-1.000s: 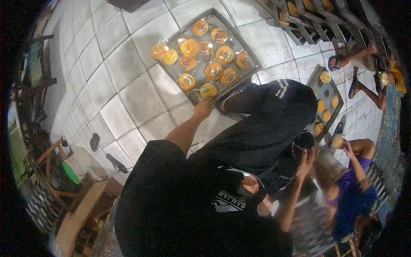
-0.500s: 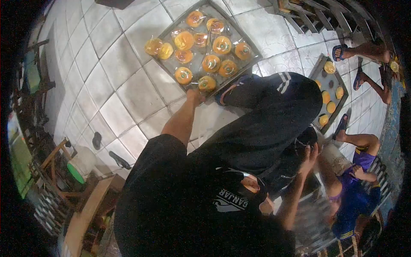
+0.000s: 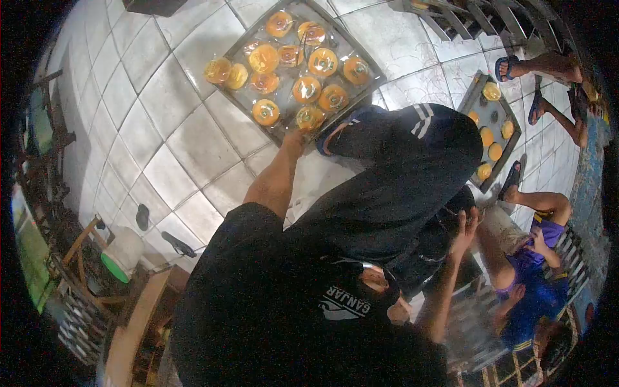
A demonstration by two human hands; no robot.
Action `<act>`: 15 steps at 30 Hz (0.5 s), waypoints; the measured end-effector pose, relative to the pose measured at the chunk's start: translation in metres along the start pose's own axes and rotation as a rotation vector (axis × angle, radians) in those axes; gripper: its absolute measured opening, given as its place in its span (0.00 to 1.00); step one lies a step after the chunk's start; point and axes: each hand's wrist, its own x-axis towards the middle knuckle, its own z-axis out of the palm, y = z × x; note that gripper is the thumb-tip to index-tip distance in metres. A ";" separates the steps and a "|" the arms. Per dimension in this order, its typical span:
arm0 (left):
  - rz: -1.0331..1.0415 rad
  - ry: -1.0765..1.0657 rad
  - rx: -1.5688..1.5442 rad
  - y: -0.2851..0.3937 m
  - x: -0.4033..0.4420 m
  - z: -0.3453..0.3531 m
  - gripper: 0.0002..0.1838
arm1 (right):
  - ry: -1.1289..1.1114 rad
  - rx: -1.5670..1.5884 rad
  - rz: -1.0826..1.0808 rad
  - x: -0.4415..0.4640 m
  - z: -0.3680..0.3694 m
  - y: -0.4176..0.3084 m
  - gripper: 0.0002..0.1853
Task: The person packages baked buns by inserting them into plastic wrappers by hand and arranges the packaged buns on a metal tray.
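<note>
My left hand (image 3: 296, 138) reaches to the near corner of a large grey metal tray (image 3: 230, 98). Its fingers close at the edge of a round bun (image 3: 309, 119) in clear plastic wrap; the fingertips are partly hidden. Several other wrapped golden buns (image 3: 306, 89) lie across this tray. Two of them, one a bun (image 3: 218, 70), sit at its left rim. My right hand (image 3: 465, 233) is raised beside my black-trousered leg (image 3: 387, 187), fingers apart and holding nothing.
A second tray (image 3: 476, 97) with several unwrapped buns stands on the tiles at right. A seated person (image 3: 532, 303) is nearby, and another person's sandalled foot (image 3: 509, 68) shows above. Sandals (image 3: 177, 244) and a white container with a green rim (image 3: 116, 266) lie at left.
The view has shifted, so the trays appear farther left and slightly higher. My left hand and its bun have moved slightly inward over the tray. My right hand stays beside my leg.
</note>
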 end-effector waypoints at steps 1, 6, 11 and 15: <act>0.109 0.011 -0.008 -0.010 -0.002 -0.005 0.13 | 0.005 0.005 -0.004 -0.001 0.001 -0.002 0.29; 0.102 -0.123 -0.166 -0.017 0.004 -0.025 0.21 | 0.025 0.098 0.006 -0.010 0.006 -0.021 0.30; 0.184 -0.242 -0.562 0.018 -0.081 -0.025 0.19 | 0.009 0.064 -0.027 -0.008 0.004 -0.013 0.31; 0.181 -0.233 -0.457 0.024 -0.088 -0.040 0.22 | 0.029 0.047 -0.037 -0.005 0.002 -0.001 0.30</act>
